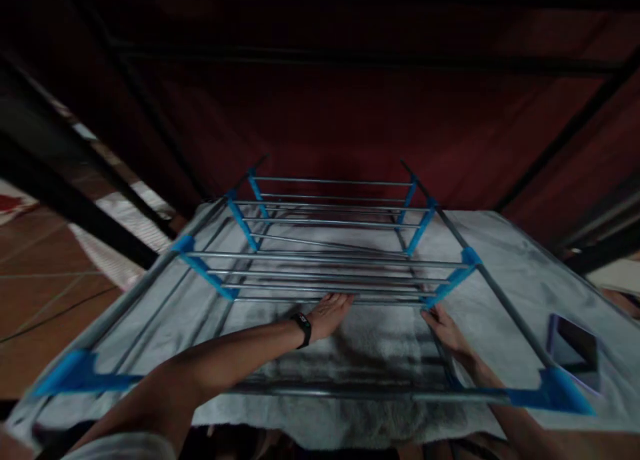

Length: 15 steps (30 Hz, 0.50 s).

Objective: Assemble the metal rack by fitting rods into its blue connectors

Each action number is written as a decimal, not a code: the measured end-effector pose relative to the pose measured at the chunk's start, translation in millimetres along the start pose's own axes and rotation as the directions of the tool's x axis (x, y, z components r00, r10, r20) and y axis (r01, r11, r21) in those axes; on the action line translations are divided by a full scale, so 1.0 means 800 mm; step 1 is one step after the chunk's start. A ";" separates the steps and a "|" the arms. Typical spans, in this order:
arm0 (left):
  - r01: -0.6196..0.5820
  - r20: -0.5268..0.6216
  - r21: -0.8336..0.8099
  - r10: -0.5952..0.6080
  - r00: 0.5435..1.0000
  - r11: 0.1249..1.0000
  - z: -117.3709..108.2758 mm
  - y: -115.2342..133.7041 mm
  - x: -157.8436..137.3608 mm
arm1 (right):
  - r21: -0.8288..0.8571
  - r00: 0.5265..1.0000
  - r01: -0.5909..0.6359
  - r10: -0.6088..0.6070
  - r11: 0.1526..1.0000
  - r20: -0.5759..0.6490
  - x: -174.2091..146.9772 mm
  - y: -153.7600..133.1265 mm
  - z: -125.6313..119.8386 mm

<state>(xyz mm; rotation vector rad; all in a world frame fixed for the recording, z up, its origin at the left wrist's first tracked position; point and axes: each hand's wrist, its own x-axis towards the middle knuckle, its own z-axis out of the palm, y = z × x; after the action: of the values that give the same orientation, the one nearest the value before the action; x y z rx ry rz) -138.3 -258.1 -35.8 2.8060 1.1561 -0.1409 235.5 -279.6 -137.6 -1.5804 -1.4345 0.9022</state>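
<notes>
A rack frame of thin grey metal tubes and blue plastic connectors lies before me. My left hand [333, 313], with a black band on its wrist, has its fingers over a metal tube [280, 300], the nearest of the middle set of crossbars. At the right end of those crossbars, my right hand [447, 330] holds the lower end of a blue plastic connector [443, 290]; some of its fingers are hidden. Another blue connector [213, 273] joins the left ends. My left forearm passes over the frame's front tube [360, 392], while the right forearm is under it.
The rack rests on a pale, fuzzy cloth [505, 247]. A phone [575, 350] lies on the cloth at right. Dark red fabric [325, 120] hangs behind, with dark poles around it. Tiled floor [45, 273] shows at left.
</notes>
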 end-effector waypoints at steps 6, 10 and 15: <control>0.003 -0.055 0.095 0.002 0.998 0.996 0.006 -0.018 -0.016 | -0.072 0.998 0.021 -0.026 0.997 -0.057 0.015 0.025 0.000; -0.007 -0.074 0.157 0.019 0.997 0.988 0.011 -0.024 -0.017 | -0.079 0.996 0.066 -0.070 0.995 -0.053 0.015 0.011 0.001; -0.021 -0.088 0.147 0.034 0.996 0.989 0.010 -0.025 -0.016 | -0.070 0.999 0.004 -0.006 0.998 -0.038 0.015 0.008 -0.003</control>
<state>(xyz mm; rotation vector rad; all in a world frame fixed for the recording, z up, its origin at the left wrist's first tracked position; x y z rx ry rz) -161.7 -253.9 -43.1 2.9836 1.1708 -0.1010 241.8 -268.3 -142.6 -1.6362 -1.4567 0.8225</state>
